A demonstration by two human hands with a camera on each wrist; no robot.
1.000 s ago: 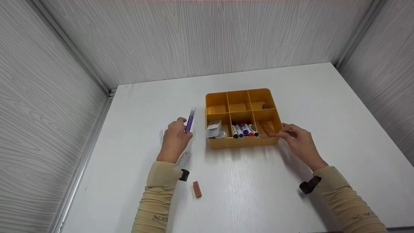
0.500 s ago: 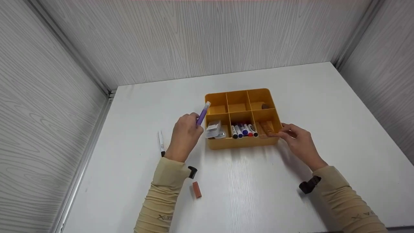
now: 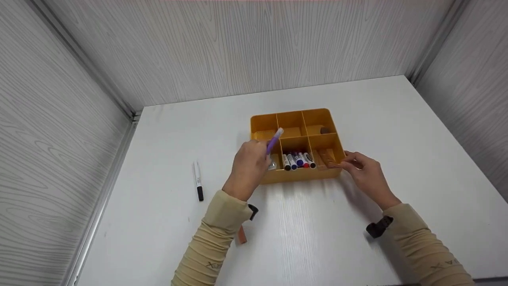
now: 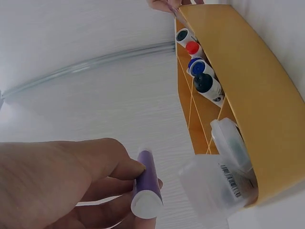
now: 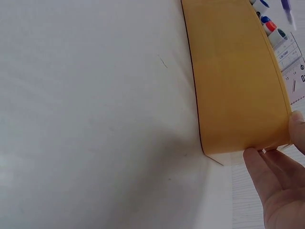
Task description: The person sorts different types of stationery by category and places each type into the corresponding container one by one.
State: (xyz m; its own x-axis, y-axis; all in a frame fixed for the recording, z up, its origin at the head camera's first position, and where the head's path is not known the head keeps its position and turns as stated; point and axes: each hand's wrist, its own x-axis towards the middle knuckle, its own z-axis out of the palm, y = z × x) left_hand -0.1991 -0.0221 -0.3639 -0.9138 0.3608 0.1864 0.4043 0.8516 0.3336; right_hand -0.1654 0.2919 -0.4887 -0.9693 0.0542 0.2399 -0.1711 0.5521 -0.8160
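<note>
In the head view my left hand (image 3: 250, 167) pinches a purple pen-shaped tube (image 3: 273, 143) with a pale, translucent cap. It is over the left side of a yellow compartment box (image 3: 295, 175), and the tube's capped end points away. The left wrist view shows the purple tube (image 4: 147, 176) between thumb and fingers, apart from the box. My right hand (image 3: 365, 174) grips the box's front right corner, with its thumb at the rim. Several whiteboard markers (image 3: 298, 159) lie in the front middle compartment. A clear ruler (image 5: 291, 71) rests in the front right one.
A clear plastic case (image 4: 217, 183) with a barcode leans in the front left compartment. On the white table, a black-capped marker (image 3: 199, 182) lies at left, and a reddish-brown block (image 3: 242, 237) is partly hidden by the left sleeve. A dark round piece (image 3: 324, 130) sits in the back right compartment.
My left hand has carried the purple tube rightward from beside the box to over its left compartments, uncovering the black-capped marker. The right hand stays at the box's corner.
</note>
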